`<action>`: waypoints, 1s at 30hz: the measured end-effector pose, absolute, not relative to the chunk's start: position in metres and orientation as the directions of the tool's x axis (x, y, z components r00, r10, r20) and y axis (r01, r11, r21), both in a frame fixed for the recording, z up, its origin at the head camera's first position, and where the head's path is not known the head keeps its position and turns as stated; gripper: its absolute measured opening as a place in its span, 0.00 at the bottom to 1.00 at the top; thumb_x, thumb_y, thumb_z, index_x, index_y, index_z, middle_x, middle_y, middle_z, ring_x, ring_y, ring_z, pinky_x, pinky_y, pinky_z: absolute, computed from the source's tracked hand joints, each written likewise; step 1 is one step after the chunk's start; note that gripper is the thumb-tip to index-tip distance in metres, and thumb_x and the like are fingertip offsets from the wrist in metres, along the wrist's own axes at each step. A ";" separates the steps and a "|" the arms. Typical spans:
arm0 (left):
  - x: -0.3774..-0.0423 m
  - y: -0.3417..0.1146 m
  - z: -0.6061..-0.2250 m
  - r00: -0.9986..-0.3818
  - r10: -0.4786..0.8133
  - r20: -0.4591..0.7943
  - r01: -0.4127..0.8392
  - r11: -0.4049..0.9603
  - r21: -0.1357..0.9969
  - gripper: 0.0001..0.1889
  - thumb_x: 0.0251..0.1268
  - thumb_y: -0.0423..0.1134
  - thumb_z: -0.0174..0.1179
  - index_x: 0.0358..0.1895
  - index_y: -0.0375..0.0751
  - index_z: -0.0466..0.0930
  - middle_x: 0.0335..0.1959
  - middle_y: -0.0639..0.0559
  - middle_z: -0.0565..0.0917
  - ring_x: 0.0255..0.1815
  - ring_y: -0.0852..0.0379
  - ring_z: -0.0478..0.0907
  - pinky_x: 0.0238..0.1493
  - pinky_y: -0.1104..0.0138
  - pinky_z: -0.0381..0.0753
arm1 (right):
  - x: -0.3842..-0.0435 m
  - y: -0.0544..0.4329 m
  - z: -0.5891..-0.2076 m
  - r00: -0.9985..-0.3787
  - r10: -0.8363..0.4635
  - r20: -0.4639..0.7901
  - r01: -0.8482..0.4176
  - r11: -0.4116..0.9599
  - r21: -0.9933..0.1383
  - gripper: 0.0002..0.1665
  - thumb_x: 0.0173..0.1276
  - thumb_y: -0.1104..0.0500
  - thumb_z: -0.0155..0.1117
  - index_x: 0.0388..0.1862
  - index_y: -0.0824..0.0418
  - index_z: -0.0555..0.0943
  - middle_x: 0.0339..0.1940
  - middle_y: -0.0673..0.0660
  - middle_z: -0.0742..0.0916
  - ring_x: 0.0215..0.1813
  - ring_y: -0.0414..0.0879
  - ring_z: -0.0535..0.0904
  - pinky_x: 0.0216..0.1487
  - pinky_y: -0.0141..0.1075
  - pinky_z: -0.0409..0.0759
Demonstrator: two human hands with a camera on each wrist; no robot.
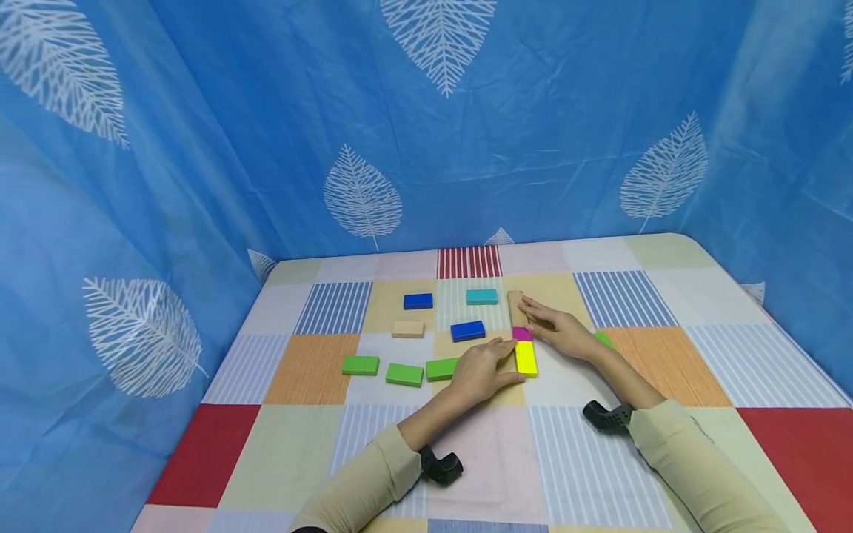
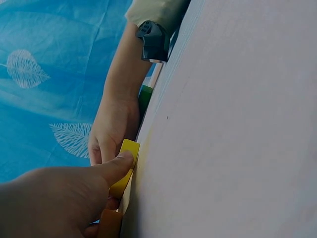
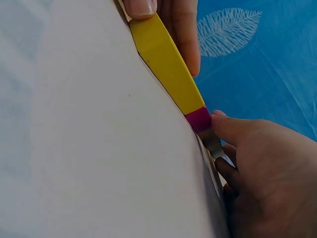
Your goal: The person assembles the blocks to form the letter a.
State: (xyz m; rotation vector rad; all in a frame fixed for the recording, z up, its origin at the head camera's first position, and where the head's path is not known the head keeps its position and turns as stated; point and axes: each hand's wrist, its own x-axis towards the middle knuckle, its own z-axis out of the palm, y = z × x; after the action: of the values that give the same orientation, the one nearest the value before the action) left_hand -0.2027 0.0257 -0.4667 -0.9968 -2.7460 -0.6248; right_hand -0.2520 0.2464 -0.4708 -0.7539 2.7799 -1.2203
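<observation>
A yellow block (image 1: 526, 360), a magenta block (image 1: 523, 334) and a plain wooden block (image 1: 516, 307) lie end to end in a row on the table. My left hand (image 1: 481, 368) holds the yellow block from the left, its thumb (image 2: 121, 163) against the near end. Part of a second light wooden block (image 1: 508, 363) shows beneath that hand. From the right, my right hand (image 1: 563, 333) grips the plain wooden block, with the thumb (image 3: 229, 126) close beside the magenta piece. Its other fingers are partly hidden in the right wrist view.
Left of the row lie green blocks (image 1: 360, 365), blue blocks (image 1: 468, 331), a teal block (image 1: 482, 297) and a beige block (image 1: 408, 329). Another green block (image 1: 604, 340) is partly hidden behind my right forearm. A blue leaf-patterned curtain (image 1: 506, 148) surrounds the patchwork tablecloth (image 1: 293, 451).
</observation>
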 end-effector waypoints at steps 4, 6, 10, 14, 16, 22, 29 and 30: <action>-0.203 0.026 -0.468 -0.766 0.578 0.282 0.643 0.694 0.323 0.35 0.54 0.59 0.62 0.62 0.42 0.72 0.57 0.53 0.77 0.59 0.57 0.71 0.58 0.67 0.70 | -0.250 0.246 -0.474 -0.890 -0.412 0.197 -0.424 0.584 -0.693 0.29 0.71 0.55 0.53 0.68 0.62 0.63 0.72 0.58 0.60 0.71 0.58 0.53 0.67 0.55 0.53; -0.203 0.026 -0.469 -0.766 0.578 0.282 0.643 0.694 0.325 0.35 0.54 0.59 0.62 0.62 0.42 0.72 0.57 0.53 0.77 0.59 0.57 0.71 0.58 0.67 0.70 | -0.249 0.245 -0.476 -0.895 -0.393 0.211 -0.420 0.586 -0.692 0.30 0.71 0.54 0.53 0.68 0.62 0.64 0.72 0.57 0.61 0.71 0.58 0.54 0.66 0.55 0.54; -0.203 0.026 -0.469 -0.767 0.576 0.284 0.642 0.692 0.331 0.35 0.54 0.59 0.62 0.62 0.42 0.72 0.56 0.52 0.77 0.58 0.57 0.72 0.57 0.67 0.70 | -0.242 0.243 -0.478 -0.904 -0.371 0.212 -0.405 0.589 -0.699 0.33 0.69 0.48 0.55 0.69 0.59 0.63 0.72 0.55 0.61 0.71 0.56 0.54 0.66 0.54 0.55; -0.204 0.026 -0.469 -0.769 0.575 0.280 0.639 0.694 0.331 0.35 0.54 0.59 0.61 0.62 0.42 0.72 0.56 0.53 0.77 0.59 0.57 0.72 0.58 0.67 0.70 | -0.232 0.241 -0.477 -0.902 -0.391 0.184 -0.402 0.598 -0.693 0.37 0.66 0.46 0.58 0.70 0.57 0.62 0.72 0.56 0.60 0.71 0.59 0.53 0.66 0.57 0.53; -0.204 0.026 -0.469 -0.770 0.575 0.276 0.638 0.697 0.327 0.34 0.54 0.60 0.61 0.61 0.42 0.72 0.57 0.53 0.77 0.59 0.58 0.71 0.58 0.66 0.70 | -0.229 0.240 -0.477 -0.895 -0.410 0.176 -0.412 0.608 -0.679 0.39 0.65 0.46 0.60 0.70 0.57 0.62 0.73 0.56 0.60 0.71 0.61 0.52 0.66 0.58 0.50; -0.205 0.025 -0.467 -0.773 0.574 0.269 0.634 0.698 0.331 0.34 0.54 0.59 0.61 0.61 0.42 0.72 0.57 0.53 0.77 0.59 0.58 0.71 0.58 0.67 0.69 | -0.228 0.239 -0.478 -0.881 -0.439 0.177 -0.441 0.629 -0.640 0.41 0.61 0.45 0.63 0.70 0.58 0.63 0.72 0.56 0.60 0.69 0.66 0.51 0.65 0.61 0.48; -0.203 0.025 -0.465 -0.791 0.565 0.234 0.610 0.704 0.364 0.36 0.53 0.60 0.62 0.62 0.42 0.71 0.58 0.53 0.76 0.60 0.57 0.70 0.59 0.66 0.69 | -0.227 0.238 -0.477 -0.888 -0.432 0.159 -0.425 0.637 -0.643 0.42 0.61 0.44 0.63 0.70 0.57 0.62 0.72 0.56 0.60 0.69 0.67 0.51 0.65 0.61 0.48; -0.203 0.025 -0.464 -0.792 0.563 0.235 0.608 0.699 0.376 0.36 0.53 0.60 0.62 0.62 0.42 0.71 0.58 0.52 0.76 0.60 0.57 0.70 0.59 0.66 0.69 | -0.227 0.238 -0.477 -0.889 -0.429 0.158 -0.422 0.637 -0.645 0.42 0.61 0.44 0.63 0.70 0.57 0.62 0.72 0.56 0.60 0.69 0.67 0.51 0.65 0.62 0.48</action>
State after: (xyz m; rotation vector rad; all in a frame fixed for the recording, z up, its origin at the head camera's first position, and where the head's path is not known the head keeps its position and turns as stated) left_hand -0.2032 0.0251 -0.4643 -0.9679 -2.8009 -0.6753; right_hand -0.2271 0.2383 -0.4771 -0.7372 2.8332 -1.1122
